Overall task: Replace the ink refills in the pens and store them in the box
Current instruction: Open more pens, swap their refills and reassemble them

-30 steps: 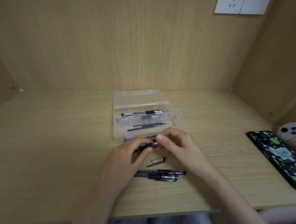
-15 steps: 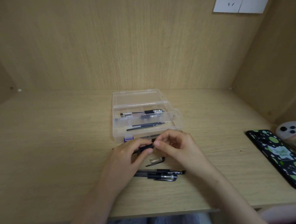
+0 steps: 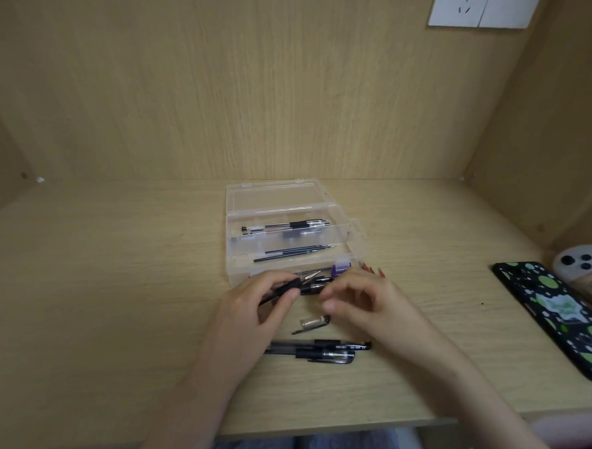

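Pinching a dark, slim plastic pen barrel [image 3: 292,286] between thumb and curled fingers, the left hand [image 3: 254,305] holds it low over the pale wooden desk [image 3: 120,302], just in front of the clear plastic storage box [image 3: 231,227]. The barrel's front end points right, toward the other hand.

The box stands with its lid thrown back. A finished black-and-clear pen [image 3: 288,225] lies in its rear tray, and thin dark spare refills [image 3: 296,252] lie in the compartment nearer the person. On the desk below the hands sit a small clear pen cap with a clip [image 3: 313,323] and two more capped black gel pens [image 3: 320,348], side by side and touching.

The right hand [image 3: 360,300] hovers at the barrel's front end with fingers loosely curled. It is blurred, so I cannot tell whether it pinches the tip piece or holds nothing.

Judging from this, the step in hand is taking apart or screwing together this pen at its tip. The next move calls for a fine two-handed twist on the nose, keeping the barrel level so the refill stays in. At far right a black phone with green spots [image 3: 567,316] lies well apart.
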The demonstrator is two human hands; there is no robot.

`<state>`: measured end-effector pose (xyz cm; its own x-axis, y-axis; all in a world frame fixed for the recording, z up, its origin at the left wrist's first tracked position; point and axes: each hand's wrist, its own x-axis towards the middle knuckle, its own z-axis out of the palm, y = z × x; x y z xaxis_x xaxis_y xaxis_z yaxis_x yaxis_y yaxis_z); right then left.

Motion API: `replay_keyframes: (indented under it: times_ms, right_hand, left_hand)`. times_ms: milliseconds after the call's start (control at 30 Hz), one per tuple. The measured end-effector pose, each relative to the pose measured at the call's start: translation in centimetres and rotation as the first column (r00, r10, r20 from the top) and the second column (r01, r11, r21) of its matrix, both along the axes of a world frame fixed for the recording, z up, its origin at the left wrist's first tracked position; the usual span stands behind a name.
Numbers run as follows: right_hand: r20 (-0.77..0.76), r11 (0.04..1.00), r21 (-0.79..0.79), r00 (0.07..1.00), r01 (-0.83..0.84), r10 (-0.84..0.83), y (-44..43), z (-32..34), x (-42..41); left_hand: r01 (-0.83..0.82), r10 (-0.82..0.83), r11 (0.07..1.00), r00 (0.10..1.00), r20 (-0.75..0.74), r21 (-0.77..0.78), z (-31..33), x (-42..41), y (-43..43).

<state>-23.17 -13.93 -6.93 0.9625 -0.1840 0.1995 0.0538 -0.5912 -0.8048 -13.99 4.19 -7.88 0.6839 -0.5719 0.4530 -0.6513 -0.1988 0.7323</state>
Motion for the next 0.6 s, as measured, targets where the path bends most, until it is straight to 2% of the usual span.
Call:
replay_keyframes:
  times_ms: [67, 167, 300, 467, 600]
  right_hand:
    - [-0.054, 0.990, -0.112, 0.995, -0.084, 0.079, 0.0, -0.4, -0.2]
    - [-0.062, 0.975, -0.199, 0.994, -0.102, 0.091, 0.3, -0.6, 0.1]
    - [-0.052, 0.969, -0.224, 0.994, -0.101, 0.091, 0.5, -0.7, 0.4]
    - [0.039, 0.997, 0.041, 0.997, 0.058, -0.060, -0.5, 1.1, -0.5]
    - [0.103, 0.983, 0.148, 0.987, 0.111, -0.127, -1.4, 1.9, -1.1]
  left_hand:
    - [-0.002, 0.002, 1.000, 1.000, -0.009, 0.006, 0.0, 0.0, 0.0]
    - [-0.008, 0.009, 1.000, 1.000, -0.002, 0.024, 0.0, 0.0, 0.0]
    - [-0.014, 0.011, 0.998, 0.999, 0.039, 0.068, 0.1, 0.1, 0.1]
    - [-0.024, 0.016, 0.998, 0.993, 0.118, 0.060, 0.4, 0.1, 0.3]
    - [-0.020, 0.014, 0.999, 0.989, 0.145, 0.043, 0.4, 0.2, 0.3]
